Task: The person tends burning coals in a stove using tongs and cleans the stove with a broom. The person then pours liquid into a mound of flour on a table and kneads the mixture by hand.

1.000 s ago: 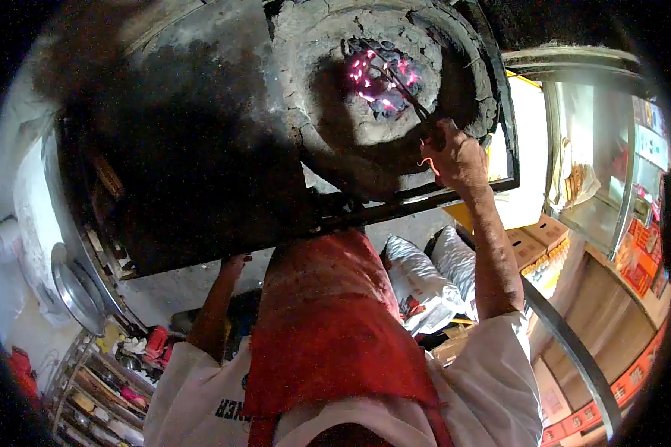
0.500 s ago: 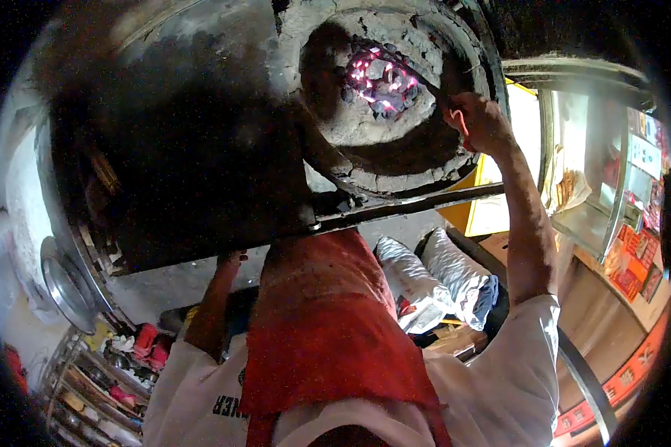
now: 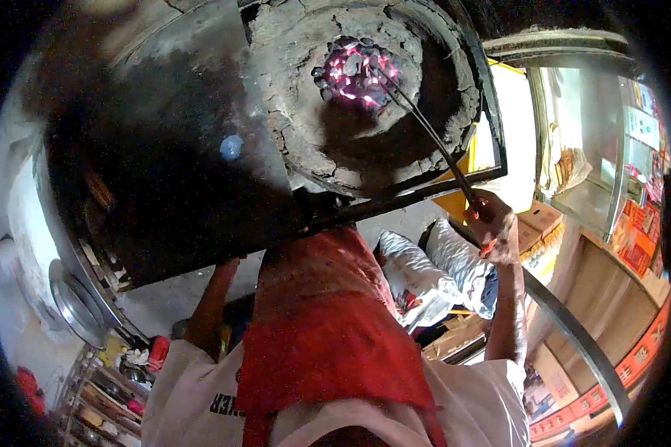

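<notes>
The right hand point(image 3: 493, 225) is closed around the handle end of the metal tongs point(image 3: 434, 134), just outside the front edge of the worktop point(image 3: 186, 201) near its front right corner, and the tongs slant across the clay hearth point(image 3: 298, 104) with their tips at the right side of the glowing coals point(image 3: 356, 72). The left hand point(image 3: 236, 261) is at the worktop's front edge, left of the red apron point(image 3: 328, 343), mostly hidden, so how far it is open or what it holds cannot be told.

Metal-framed glass cabinet point(image 3: 585, 149) at right.
</notes>
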{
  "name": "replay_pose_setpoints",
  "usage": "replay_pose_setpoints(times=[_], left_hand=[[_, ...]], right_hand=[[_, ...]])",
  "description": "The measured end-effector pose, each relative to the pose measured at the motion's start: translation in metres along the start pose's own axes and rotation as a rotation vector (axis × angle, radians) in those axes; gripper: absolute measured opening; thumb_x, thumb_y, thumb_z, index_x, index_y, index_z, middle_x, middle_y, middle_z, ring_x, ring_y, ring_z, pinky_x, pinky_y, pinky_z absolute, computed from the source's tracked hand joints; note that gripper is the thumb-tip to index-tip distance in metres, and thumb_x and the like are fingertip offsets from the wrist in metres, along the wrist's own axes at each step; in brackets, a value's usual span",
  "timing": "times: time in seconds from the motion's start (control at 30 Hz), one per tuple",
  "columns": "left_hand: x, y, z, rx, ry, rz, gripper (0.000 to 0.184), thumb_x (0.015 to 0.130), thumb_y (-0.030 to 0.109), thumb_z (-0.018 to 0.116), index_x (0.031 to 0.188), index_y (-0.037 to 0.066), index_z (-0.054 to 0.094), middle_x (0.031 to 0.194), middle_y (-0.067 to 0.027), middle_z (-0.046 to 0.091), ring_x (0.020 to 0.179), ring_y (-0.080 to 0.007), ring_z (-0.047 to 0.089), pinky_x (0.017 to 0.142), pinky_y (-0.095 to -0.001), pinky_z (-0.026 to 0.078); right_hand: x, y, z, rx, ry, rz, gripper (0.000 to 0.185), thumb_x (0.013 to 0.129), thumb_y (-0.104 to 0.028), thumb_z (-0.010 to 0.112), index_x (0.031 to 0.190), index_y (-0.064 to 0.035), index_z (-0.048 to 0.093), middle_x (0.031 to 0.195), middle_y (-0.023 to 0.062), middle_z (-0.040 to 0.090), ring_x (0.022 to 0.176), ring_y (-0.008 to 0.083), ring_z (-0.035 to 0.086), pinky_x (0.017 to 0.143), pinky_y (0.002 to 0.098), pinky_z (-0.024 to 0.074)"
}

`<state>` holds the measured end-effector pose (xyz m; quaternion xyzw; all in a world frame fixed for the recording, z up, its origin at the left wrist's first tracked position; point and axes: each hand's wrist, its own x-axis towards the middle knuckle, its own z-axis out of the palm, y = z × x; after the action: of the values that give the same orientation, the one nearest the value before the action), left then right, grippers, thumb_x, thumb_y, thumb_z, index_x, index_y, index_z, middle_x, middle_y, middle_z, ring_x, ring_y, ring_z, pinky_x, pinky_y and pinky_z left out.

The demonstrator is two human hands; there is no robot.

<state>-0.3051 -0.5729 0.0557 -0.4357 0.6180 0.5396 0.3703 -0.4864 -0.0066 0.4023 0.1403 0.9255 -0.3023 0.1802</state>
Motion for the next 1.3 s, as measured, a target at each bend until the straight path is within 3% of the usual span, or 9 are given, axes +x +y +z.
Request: replay_pose_setpoints(times=[0.3,0.47,0.53,0.73,0.83,0.9,1.07,1.17,1.3], left_hand=[[0.002,0.0,-0.004,0.034,-0.001,-0.001,0.034,0.086,0.033,0.06,0.111,0.009,0.058,0.091,-0.0056,0.065,0.069,-0.0157,0.062,0.049,-0.0286,0.043],[0.002,-0.007,-0.007,0.04,0.003,-0.005,0.036,0.087,0.035,0.059,0.112,0.009,0.057,0.093,-0.0059,0.065,0.071,-0.0164,0.062,0.051,-0.0291,0.043],[-0.002,-0.006,-0.007,0.038,0.01,-0.008,0.037,0.087,0.035,0.059,0.112,0.009,0.057,0.093,-0.006,0.065,0.072,-0.0167,0.062,0.051,-0.0294,0.043],[0.004,-0.029,-0.014,0.041,0.03,-0.019,0.038,0.088,0.037,0.058,0.114,0.009,0.056,0.095,-0.0064,0.065,0.074,-0.0177,0.062,0.053,-0.0301,0.043],[0.008,-0.04,-0.019,0.042,-0.01,-0.041,0.039,0.088,0.037,0.058,0.115,0.009,0.056,0.096,-0.0066,0.065,0.076,-0.0181,0.063,0.054,-0.0304,0.043],[0.01,-0.039,-0.016,0.055,-0.128,-0.062,0.053,0.087,0.046,0.058,0.121,0.006,0.054,0.107,-0.0095,0.064,0.094,-0.0237,0.064,0.063,-0.0332,0.048],[0.01,-0.024,-0.005,0.045,-0.034,-0.001,0.048,0.088,0.042,0.058,0.12,0.007,0.055,0.103,-0.0081,0.064,0.087,-0.0217,0.063,0.06,-0.0321,0.047],[0.007,-0.017,-0.003,0.048,-0.021,0.02,0.045,0.088,0.04,0.057,0.119,0.007,0.055,0.101,-0.0072,0.064,0.083,-0.0205,0.063,0.058,-0.0314,0.046],[0.006,-0.012,0.002,0.06,-0.013,0.034,0.041,0.088,0.037,0.057,0.117,0.008,0.056,0.098,-0.0061,0.065,0.078,-0.0189,0.063,0.056,-0.0305,0.045]], right_hand=[[0.022,0.004,0.001,-0.002,0.028,0.098,0.031,0.078,-0.016,0.066,0.105,-0.0029,0.062,0.085,0.0076,0.068,0.076,0.0142,0.062,0.069,0.0299,0.0493],[0.083,-0.011,-0.006,-0.177,0.015,-0.112,0.029,0.077,-0.013,0.066,0.106,-0.007,0.062,0.091,0.0111,0.069,0.077,0.0223,0.065,0.067,0.0296,0.0489],[0.112,-0.003,0.002,0.037,0.018,-0.18,0.036,0.08,-0.026,0.066,0.108,-0.0043,0.062,0.075,0.0068,0.066,0.063,0.0121,0.059,0.057,0.0254,0.0456],[0.15,-0.011,-0.002,-0.397,0.015,-0.242,0.036,0.085,-0.021,0.065,0.112,0.0017,0.059,0.089,0.0147,0.068,0.069,0.0154,0.064,0.063,0.0287,0.0516],[0.153,-0.016,-0.009,-0.231,-0.145,-0.114,0.037,0.085,-0.022,0.065,0.113,0.0011,0.058,0.09,0.0143,0.068,0.071,0.0172,0.065,0.062,0.0292,0.051],[0.15,-0.015,-0.009,-0.116,-0.202,-0.066,0.037,0.086,-0.022,0.065,0.114,0.0009,0.058,0.092,0.0144,0.068,0.072,0.0182,0.065,0.062,0.0296,0.051],[0.145,0.02,0.004,-0.336,-0.078,-0.23,0.035,0.087,-0.02,0.064,0.114,0.0006,0.057,0.092,0.0125,0.068,0.075,0.0158,0.064,0.062,0.0277,0.0505],[0.123,0.039,-0.002,0.408,-0.165,-0.037,0.031,0.087,-0.018,0.063,0.112,0.0007,0.058,0.081,0.0062,0.064,0.066,0.0114,0.056,0.055,0.0259,0.0435],[0.059,0.027,-0.01,0.227,-0.004,-0.12,0.028,0.085,-0.013,0.062,0.108,0.0025,0.06,0.072,-0.0021,0.052,0.063,0.0048,0.044,0.054,0.0211,0.034]])
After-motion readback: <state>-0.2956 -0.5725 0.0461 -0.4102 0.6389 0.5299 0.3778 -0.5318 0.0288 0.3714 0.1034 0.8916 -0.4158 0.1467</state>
